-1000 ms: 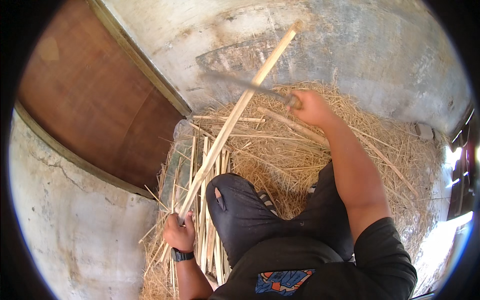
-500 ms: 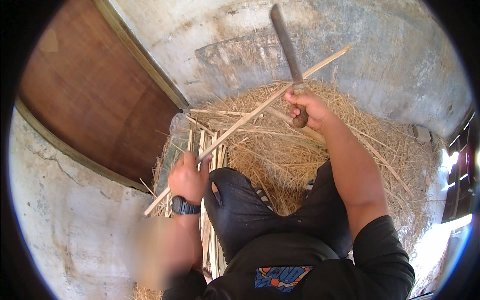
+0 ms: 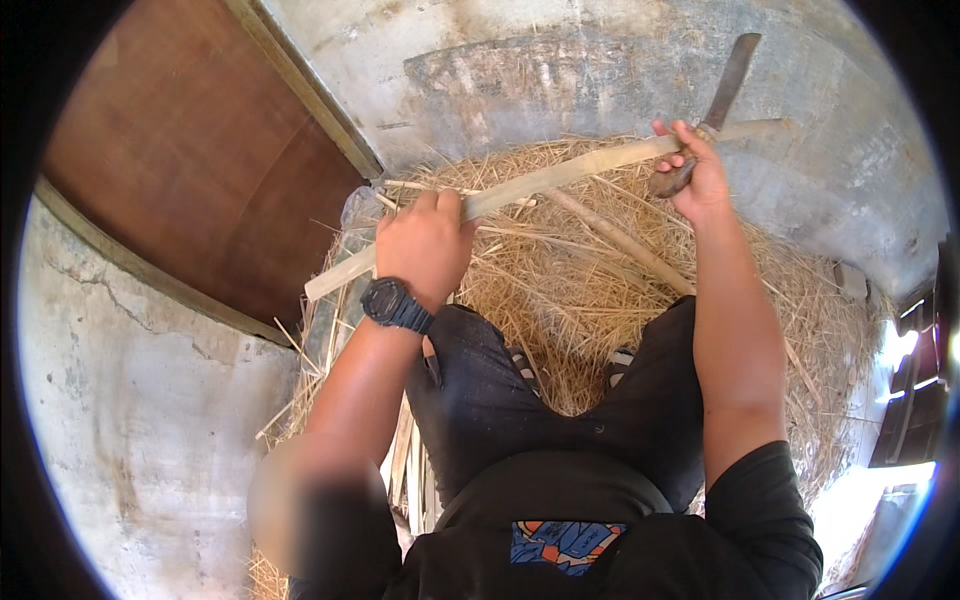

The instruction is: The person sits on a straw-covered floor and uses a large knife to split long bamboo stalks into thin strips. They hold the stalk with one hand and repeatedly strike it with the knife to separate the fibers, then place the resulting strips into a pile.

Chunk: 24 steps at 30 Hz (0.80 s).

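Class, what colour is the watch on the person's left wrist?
Black: the watch sits just below the left hand, shown clearly in the head view.

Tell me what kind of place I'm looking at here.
Probably a rough outdoor yard or shed floor used for splitting bamboo or cane by hand. Bare cracked concrete, a heap of dry shavings underfoot, and a brown wooden door. The left hand grips a long strip; the right hand holds a knife.
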Motion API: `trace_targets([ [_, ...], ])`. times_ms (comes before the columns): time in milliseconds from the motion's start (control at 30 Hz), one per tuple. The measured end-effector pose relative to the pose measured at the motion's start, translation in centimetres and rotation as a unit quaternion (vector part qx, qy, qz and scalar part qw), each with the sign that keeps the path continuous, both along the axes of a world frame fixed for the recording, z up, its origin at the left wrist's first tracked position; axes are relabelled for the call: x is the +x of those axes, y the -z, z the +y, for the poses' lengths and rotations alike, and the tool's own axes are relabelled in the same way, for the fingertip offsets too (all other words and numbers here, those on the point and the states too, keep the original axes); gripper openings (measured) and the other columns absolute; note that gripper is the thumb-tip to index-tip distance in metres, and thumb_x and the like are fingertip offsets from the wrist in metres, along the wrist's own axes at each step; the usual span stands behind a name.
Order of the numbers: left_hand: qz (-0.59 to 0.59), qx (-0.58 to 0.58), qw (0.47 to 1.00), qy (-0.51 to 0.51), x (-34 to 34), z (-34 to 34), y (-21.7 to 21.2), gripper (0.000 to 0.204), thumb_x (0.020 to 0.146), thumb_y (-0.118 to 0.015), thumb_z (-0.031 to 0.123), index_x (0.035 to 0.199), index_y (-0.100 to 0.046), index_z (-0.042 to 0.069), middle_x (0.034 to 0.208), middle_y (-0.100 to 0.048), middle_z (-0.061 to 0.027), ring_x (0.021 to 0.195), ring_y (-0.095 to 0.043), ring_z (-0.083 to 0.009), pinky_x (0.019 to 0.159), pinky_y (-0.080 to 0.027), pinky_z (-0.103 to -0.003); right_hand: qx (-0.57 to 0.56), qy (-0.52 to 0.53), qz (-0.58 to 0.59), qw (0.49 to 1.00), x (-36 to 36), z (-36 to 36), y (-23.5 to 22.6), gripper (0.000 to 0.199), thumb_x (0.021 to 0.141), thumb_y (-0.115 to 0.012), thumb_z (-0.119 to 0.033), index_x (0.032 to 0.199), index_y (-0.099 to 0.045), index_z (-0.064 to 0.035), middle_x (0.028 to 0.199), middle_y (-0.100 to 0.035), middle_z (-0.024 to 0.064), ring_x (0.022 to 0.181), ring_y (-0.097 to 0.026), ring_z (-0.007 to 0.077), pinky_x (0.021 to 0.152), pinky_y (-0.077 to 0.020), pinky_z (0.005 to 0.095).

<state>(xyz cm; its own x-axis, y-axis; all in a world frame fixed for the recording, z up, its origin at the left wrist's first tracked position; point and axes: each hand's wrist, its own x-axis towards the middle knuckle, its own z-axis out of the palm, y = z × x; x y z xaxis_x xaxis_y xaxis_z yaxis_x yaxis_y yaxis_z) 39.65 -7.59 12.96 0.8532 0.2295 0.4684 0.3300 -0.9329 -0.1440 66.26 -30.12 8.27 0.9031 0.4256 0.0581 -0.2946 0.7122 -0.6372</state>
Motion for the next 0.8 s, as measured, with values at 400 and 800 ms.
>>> trace_targets([
  [400, -0.049, 0.082, 0.992, 0.078, -0.2, -4.7, -4.0, 0.033, 0.083, -0.069, 0.039, 0.093, -0.060, 0.008, 0.084, -0.064, -0.0065, 0.077, -0.066, -0.0264, 0.068, -0.048, -0.042, 0.090, -0.015, -0.001, 0.996, 3.0, -2.8, 1.6, 0.016, 0.092, -0.065, -0.013, 0.100, -0.054, -0.0058, 0.124, -0.059, 0.0190, 0.054, -0.046, 0.0059, 0.057, -0.0446, 0.0265],
  [800, -0.046, 0.123, 0.990, 0.057, -0.6, -4.9, -4.3, 0.026, 0.082, -0.069, 0.033, 0.090, -0.059, 0.010, 0.082, -0.063, -0.0036, 0.078, -0.065, -0.0231, 0.067, -0.047, -0.039, 0.051, -0.036, -0.004, 0.998, 3.2, -2.6, 2.2, 0.013, 0.096, -0.062, -0.018, 0.096, -0.062, -0.0049, 0.124, -0.061, 0.0156, 0.054, -0.045, 0.0046, 0.059, -0.0443, 0.0264],
])
